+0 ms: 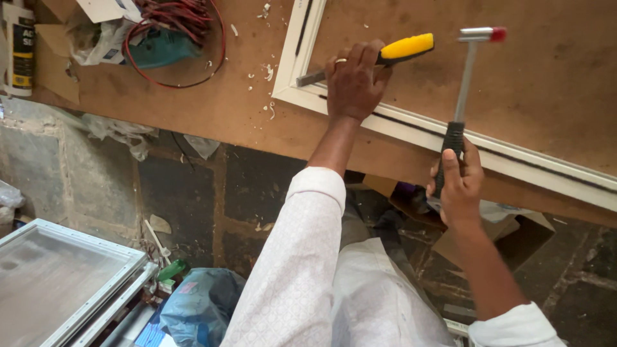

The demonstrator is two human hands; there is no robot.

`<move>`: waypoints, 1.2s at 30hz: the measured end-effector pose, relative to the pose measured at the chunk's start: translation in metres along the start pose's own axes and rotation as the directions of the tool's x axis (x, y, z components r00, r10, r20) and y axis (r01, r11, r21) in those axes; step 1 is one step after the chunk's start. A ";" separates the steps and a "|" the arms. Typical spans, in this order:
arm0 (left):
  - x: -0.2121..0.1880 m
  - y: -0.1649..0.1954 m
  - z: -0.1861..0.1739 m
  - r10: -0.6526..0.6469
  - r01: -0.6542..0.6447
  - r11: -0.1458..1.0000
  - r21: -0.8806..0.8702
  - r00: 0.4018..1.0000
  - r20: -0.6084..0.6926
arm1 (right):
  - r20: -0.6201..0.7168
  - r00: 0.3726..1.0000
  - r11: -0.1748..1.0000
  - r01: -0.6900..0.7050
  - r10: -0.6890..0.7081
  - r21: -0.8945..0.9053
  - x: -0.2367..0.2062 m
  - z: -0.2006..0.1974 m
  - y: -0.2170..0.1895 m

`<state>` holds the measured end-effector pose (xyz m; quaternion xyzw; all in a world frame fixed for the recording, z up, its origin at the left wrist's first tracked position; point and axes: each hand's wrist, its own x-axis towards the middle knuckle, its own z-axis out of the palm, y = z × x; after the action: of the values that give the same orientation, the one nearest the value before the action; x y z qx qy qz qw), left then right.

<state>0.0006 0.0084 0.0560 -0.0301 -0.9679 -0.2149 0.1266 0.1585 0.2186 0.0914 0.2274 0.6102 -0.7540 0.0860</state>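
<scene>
My left hand (352,82) grips a chisel (405,49) with a yellow and black handle. Its metal blade (310,78) rests against the inner corner of a white window frame (299,46) lying on a brown board table (212,109). My right hand (457,186) holds a small hammer (464,83) by its black grip, raised above the frame's lower rail. The hammer has a metal shaft and a red-tipped head, which sits to the right of the chisel handle and apart from it.
White shavings (268,71) lie scattered near the frame corner. A teal power tool with a red cord (168,40) and a sealant tube (20,46) sit at the table's far left. A framed mesh panel (58,283) and a blue bag (199,302) lie on the stone floor.
</scene>
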 end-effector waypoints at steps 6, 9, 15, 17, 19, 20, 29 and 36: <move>0.001 0.001 -0.004 -0.022 0.022 1.000 -0.004 0.999 0.036 | -0.007 1.000 1.000 -0.005 0.005 0.014 0.003 -0.002 0.000; 0.001 0.001 -0.006 -0.023 0.024 0.999 -0.023 0.999 0.045 | 0.042 0.996 0.996 -0.070 0.073 -0.055 0.004 -0.003 -0.002; 0.001 0.001 -0.005 -0.013 0.013 1.000 -0.014 1.000 0.026 | 0.068 0.998 0.998 -0.014 0.018 -0.059 0.004 -0.004 -0.003; 0.001 0.001 -0.005 -0.018 0.018 1.000 -0.012 0.999 0.041 | 0.046 0.999 1.000 -0.005 0.005 -0.018 0.003 -0.003 -0.002; 0.000 0.001 -0.006 -0.032 0.033 0.999 -0.006 0.999 0.032 | 0.043 0.999 1.000 -0.001 0.001 -0.012 0.002 0.000 -0.001; 0.000 0.001 -0.006 -0.030 0.030 1.000 -0.009 0.999 0.024 | 0.033 0.999 1.000 0.000 0.001 -0.023 0.000 0.001 0.000; 0.001 0.002 -0.007 -0.012 0.012 1.000 -0.008 1.000 -0.021 | 0.033 0.999 0.998 0.009 -0.007 -0.057 -0.005 0.005 0.000; -0.001 0.001 -0.006 -0.021 0.020 0.999 -0.030 0.999 -0.030 | 0.052 0.998 0.998 -0.044 0.047 -0.055 -0.005 0.003 0.007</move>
<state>0.0028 0.0070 0.0620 -0.0189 -0.9629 -0.2310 0.1384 0.1647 0.2130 0.0882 0.2189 0.6224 -0.7410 0.1253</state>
